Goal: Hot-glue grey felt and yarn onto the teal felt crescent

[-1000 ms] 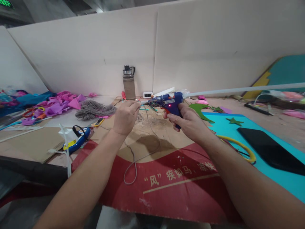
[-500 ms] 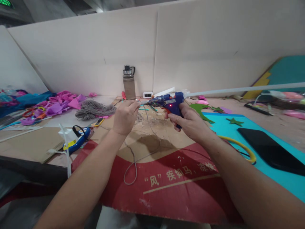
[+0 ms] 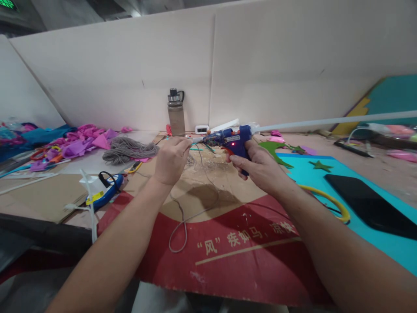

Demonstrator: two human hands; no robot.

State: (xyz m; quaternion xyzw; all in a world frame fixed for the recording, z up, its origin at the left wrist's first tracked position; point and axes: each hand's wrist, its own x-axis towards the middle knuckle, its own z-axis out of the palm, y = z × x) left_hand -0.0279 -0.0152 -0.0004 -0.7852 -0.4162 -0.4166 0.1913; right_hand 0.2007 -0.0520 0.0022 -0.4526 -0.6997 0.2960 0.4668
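A blue glue gun (image 3: 239, 141) with an orange trigger and a lit red light is gripped in my right hand (image 3: 256, 163). From its back end a long white glue stick (image 3: 325, 121) reaches to the right edge. My left hand (image 3: 172, 158) is pinched close to the nozzle; what lies between its fingertips is too small to make out. A thin grey cord (image 3: 185, 221) hangs and loops below the hands, over the red and brown cardboard (image 3: 247, 269).
Left lie a bundle of grey cord (image 3: 128, 150), pink and purple scraps (image 3: 84, 141) and a blue and white power strip (image 3: 109, 191). A water bottle (image 3: 176, 114) stands behind. Right, a black phone (image 3: 368, 204) and green felt star (image 3: 321, 166) rest on a turquoise sheet (image 3: 302, 174).
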